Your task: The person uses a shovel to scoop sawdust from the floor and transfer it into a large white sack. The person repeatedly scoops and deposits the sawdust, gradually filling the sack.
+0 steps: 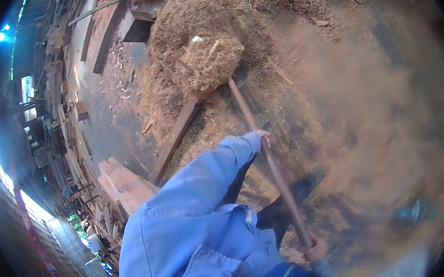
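My left hand [265, 138] is wrapped round the middle of a shovel's long brown handle [281, 184]. Lower down, my right hand [315, 248] grips the handle's near end. The handle slants away up and to the left into a heap of sawdust and wood shavings [207, 65], which hides the blade. A small white scrap [197, 39] lies on top of the heap. Close to the heap's near side, a long dark wooden beam [176, 137] rests on the floor, its far end touching the shavings.
Pale thick boards [124, 182] lie left of my arm. Long planks [103, 36] and a dark block [138, 27] stand at far left, with stacked timber along that side. Loose sawdust [276, 21] spreads beyond. My dark shoe [311, 179] is near the handle. Haze blurs the right side.
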A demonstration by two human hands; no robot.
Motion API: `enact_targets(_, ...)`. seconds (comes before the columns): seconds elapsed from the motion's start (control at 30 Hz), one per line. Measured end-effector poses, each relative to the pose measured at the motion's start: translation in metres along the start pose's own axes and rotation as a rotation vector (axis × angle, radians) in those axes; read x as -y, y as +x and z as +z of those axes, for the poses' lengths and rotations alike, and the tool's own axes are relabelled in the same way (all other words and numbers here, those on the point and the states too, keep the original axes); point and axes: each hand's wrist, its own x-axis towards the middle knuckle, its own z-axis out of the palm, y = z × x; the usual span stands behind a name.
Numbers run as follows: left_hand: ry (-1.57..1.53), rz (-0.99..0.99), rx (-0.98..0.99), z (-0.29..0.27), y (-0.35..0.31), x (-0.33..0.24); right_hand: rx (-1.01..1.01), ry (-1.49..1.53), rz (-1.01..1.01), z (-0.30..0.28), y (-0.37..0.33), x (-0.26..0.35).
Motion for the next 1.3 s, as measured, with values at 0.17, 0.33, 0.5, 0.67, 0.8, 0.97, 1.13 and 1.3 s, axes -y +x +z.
enact_targets(0.17, -0.317, 0.039, 0.038, 0.011, 0.035, -0.002, -0.29, -0.749, 0.169, 0.019, 0.081, -0.056)
enact_targets(0.33, -0.406, 0.284, -0.038, -0.023, 0.099, -0.07, -0.542, -0.798, 0.132, 0.037, 0.143, -0.11)
enact_targets(0.5, -0.272, 0.256, -0.052, -0.036, 0.13, -0.091, -0.656, -0.855, 0.032, 0.036, 0.17, -0.148)
enact_targets(0.67, -0.326, 0.213, -0.14, -0.009, 0.114, -0.054, -0.781, -0.836, -0.065, 0.027, 0.144, -0.183)
enact_targets(0.8, -0.257, 0.163, -0.127, 0.007, 0.106, 0.005, -0.736, -0.797, 0.035, 0.016, 0.088, -0.223)
enact_targets(0.97, -0.116, 0.048, -0.125, 0.014, 0.086, 0.081, -0.714, -0.812, 0.165, 0.023, 0.014, -0.276)
enact_targets(1.13, -0.115, 0.027, -0.134, 0.037, 0.051, 0.143, -0.89, -0.871, 0.021, 0.044, -0.069, -0.317)
enact_targets(1.3, -0.007, 0.055, -0.021, 0.066, 0.018, 0.195, -0.748, -0.609, 0.295, 0.055, -0.129, -0.361)
